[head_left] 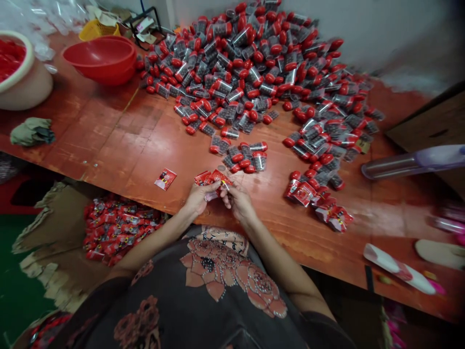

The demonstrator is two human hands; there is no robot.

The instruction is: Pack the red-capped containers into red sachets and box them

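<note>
Near the table's front edge, my left hand (199,197) is closed on small red printed packets (204,178). My right hand (237,198) pinches the right side of a red packet (219,176) between thumb and fingers, close against the left hand. How many packets are held I cannot tell. Another red packet (166,179) lies flat on the table to the left. Just beyond my hands is a small cluster of clear, red-capped containers (250,156) with dark contents. More red packets (304,193) lie in a row to the right.
A large heap of red-capped containers (232,72) covers the back of the table. Red bowls (103,60) and a white bucket (27,87) stand at left, near a crumpled cloth (32,132). Below the edge, a cardboard box (54,242) holds filled red packets (116,228).
</note>
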